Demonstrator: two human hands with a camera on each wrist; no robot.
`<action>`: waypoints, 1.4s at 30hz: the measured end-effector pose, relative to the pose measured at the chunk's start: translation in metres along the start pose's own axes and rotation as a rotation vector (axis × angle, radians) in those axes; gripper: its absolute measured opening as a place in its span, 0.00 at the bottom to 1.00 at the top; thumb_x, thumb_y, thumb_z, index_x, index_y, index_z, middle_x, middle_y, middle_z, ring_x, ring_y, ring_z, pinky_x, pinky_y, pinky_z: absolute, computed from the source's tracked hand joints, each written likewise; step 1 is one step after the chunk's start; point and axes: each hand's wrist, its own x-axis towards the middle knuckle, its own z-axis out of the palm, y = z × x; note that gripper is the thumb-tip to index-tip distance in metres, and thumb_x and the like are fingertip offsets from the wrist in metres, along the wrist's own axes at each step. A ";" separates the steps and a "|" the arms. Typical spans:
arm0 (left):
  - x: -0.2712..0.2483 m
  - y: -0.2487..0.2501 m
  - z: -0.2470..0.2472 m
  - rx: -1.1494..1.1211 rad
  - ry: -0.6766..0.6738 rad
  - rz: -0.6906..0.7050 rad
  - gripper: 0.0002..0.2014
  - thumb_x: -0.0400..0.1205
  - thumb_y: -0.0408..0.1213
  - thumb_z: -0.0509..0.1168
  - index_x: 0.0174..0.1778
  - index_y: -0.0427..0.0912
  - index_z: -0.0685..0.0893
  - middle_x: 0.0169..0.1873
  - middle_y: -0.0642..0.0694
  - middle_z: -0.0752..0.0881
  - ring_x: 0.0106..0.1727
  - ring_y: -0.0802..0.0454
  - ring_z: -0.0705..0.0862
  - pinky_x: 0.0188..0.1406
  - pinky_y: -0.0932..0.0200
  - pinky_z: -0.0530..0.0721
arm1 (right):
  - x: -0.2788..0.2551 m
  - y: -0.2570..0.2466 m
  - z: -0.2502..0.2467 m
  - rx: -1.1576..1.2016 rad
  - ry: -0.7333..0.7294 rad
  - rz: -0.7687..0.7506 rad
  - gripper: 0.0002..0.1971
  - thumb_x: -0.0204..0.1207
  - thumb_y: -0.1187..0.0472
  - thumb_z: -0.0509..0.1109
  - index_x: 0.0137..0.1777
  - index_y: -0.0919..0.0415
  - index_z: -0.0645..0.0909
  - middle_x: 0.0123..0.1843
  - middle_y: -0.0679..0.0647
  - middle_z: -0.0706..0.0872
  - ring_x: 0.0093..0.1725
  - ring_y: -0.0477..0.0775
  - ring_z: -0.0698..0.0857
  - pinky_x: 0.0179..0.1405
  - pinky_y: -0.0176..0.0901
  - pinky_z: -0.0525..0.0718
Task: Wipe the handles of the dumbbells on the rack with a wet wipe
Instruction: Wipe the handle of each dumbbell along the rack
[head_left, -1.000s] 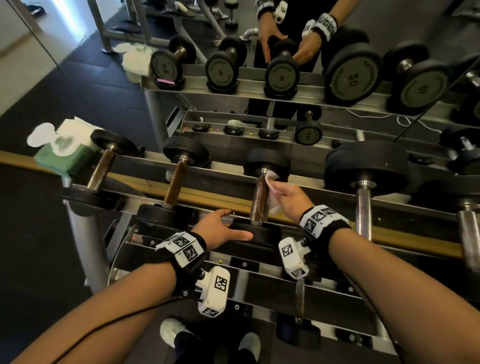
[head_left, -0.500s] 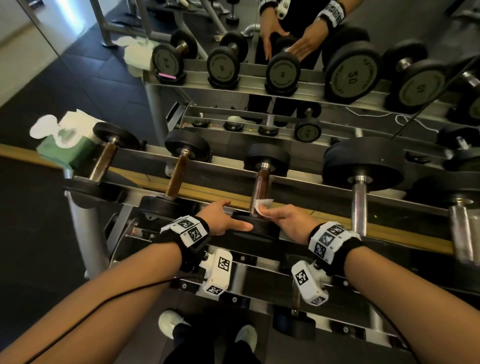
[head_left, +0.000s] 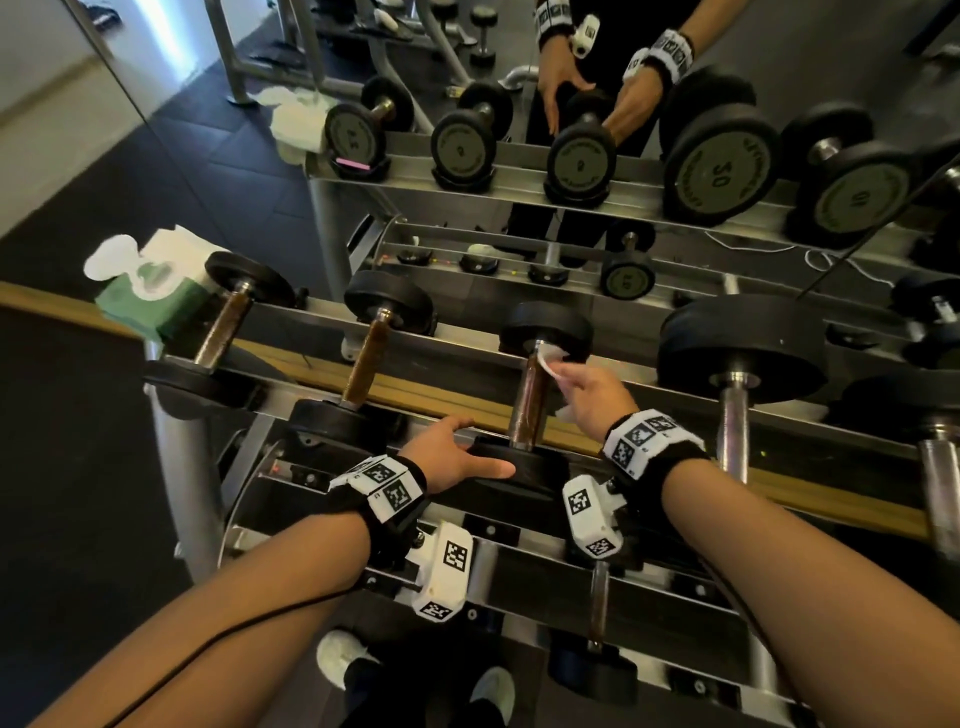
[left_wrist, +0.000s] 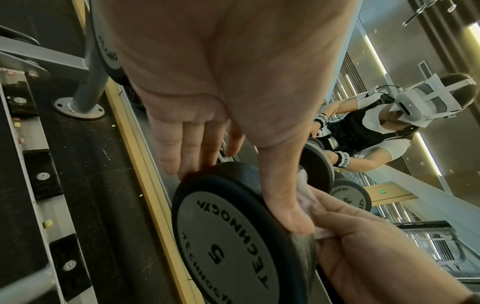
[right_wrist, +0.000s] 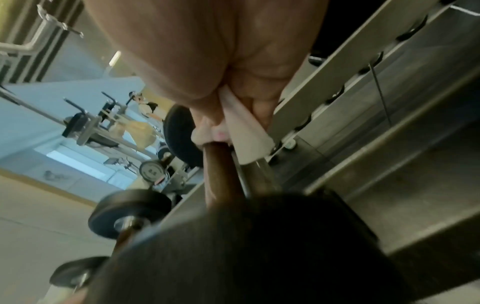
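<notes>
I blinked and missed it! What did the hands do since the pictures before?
The right hand slid the wet wipe back up the dumbbell handle, from the near end to the far weight, keeping its grip. The left hand stayed on the near weight, and the other dumbbells did not move.

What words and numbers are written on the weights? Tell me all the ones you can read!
"TECHNOGYM", twice round the rim, and "5": on the end plate of the dumbbell under the left hand.
"50", mirrored: on the big dumbbell reflected in the mirror.
"10", mirrored: on the next reflected dumbbell.
The other reflected plates and the black-and-white wrist squares are unreadable.
</notes>
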 end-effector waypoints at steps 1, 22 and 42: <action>0.000 0.000 0.000 -0.004 0.005 0.005 0.53 0.62 0.56 0.83 0.83 0.55 0.65 0.73 0.43 0.80 0.67 0.46 0.82 0.68 0.42 0.83 | -0.002 0.003 0.004 -0.036 -0.037 0.017 0.14 0.86 0.65 0.59 0.62 0.49 0.82 0.52 0.44 0.79 0.48 0.39 0.76 0.46 0.30 0.73; -0.002 -0.004 0.000 0.013 0.000 0.056 0.48 0.67 0.57 0.81 0.82 0.54 0.66 0.74 0.45 0.79 0.57 0.56 0.80 0.56 0.57 0.83 | 0.009 -0.007 -0.019 -0.938 -0.088 -0.557 0.24 0.84 0.64 0.60 0.76 0.41 0.75 0.81 0.42 0.70 0.83 0.55 0.61 0.79 0.44 0.54; -0.005 0.000 0.001 0.030 0.013 0.048 0.48 0.68 0.56 0.80 0.83 0.54 0.65 0.75 0.45 0.79 0.69 0.50 0.80 0.62 0.52 0.82 | -0.009 0.002 -0.014 -0.720 -0.473 -0.162 0.16 0.87 0.55 0.60 0.69 0.36 0.80 0.70 0.45 0.81 0.68 0.49 0.80 0.66 0.40 0.72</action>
